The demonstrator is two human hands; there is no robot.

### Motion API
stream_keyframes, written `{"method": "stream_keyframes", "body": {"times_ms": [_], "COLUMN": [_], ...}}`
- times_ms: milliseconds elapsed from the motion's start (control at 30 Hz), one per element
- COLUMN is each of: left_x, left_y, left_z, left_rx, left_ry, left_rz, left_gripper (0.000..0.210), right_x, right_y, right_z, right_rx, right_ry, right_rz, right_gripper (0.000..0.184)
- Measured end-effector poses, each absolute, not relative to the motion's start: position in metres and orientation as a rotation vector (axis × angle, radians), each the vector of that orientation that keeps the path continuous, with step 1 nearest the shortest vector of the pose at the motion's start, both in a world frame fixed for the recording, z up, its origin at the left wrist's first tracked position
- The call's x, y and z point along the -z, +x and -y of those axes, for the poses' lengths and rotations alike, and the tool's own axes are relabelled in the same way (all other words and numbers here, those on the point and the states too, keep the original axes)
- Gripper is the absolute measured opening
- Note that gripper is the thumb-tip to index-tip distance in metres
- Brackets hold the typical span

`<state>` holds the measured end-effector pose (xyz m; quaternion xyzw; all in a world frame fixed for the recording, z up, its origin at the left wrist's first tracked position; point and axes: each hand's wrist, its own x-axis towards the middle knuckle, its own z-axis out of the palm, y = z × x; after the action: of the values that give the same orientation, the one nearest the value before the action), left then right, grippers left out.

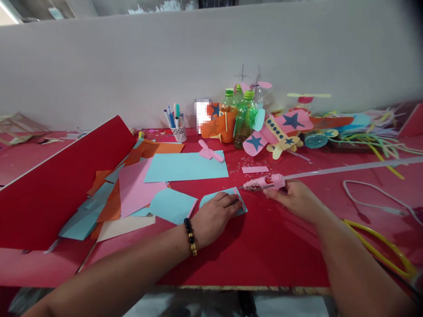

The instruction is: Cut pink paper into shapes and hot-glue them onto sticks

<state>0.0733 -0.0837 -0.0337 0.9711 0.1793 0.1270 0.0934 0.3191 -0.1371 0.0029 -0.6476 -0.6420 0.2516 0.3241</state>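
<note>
My left hand (pixel 216 218), with a beaded bracelet at the wrist, presses down on a light blue paper piece (pixel 243 206). Its fingers lie over the paper, which has a narrow pink strip along its right edge. My right hand (pixel 299 198) grips a pink glue gun (pixel 264 182), and a long clear glue stick (pixel 350 167) runs out of its back. The nozzle points left, close to the pink strip. Left of my left hand lies another light blue piece (pixel 173 205) with a pink edge. A small pink paper strip (pixel 255 169) lies beyond the glue gun.
A pink paper propeller (pixel 210 152) rests on a blue sheet (pixel 185 169). Coloured paper (pixel 139 182) is piled beside a tilted red board (pixel 66 185). Behind stand a pen cup (pixel 179 133), green bottles (pixel 244 116) and a pink bottle plane (pixel 280 127). A yellow cable (pixel 380 244) curves at right.
</note>
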Motion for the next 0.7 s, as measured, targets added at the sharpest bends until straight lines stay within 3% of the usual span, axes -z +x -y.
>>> {"method": "stream_keyframes", "body": {"times_ms": [700], "left_x": [0.0351], "left_y": [0.0746], "left_z": [0.0833], "left_rx": [-0.319], "left_ry": [2.964], "left_rz": [-0.505], "left_gripper": [0.037], "right_x": [-0.0017], "right_y": [0.3119], "right_z": [0.1362], "right_rx": [-0.639], "right_ry": [-1.73], "right_rz": [1.67], "right_gripper": [0.028]}}
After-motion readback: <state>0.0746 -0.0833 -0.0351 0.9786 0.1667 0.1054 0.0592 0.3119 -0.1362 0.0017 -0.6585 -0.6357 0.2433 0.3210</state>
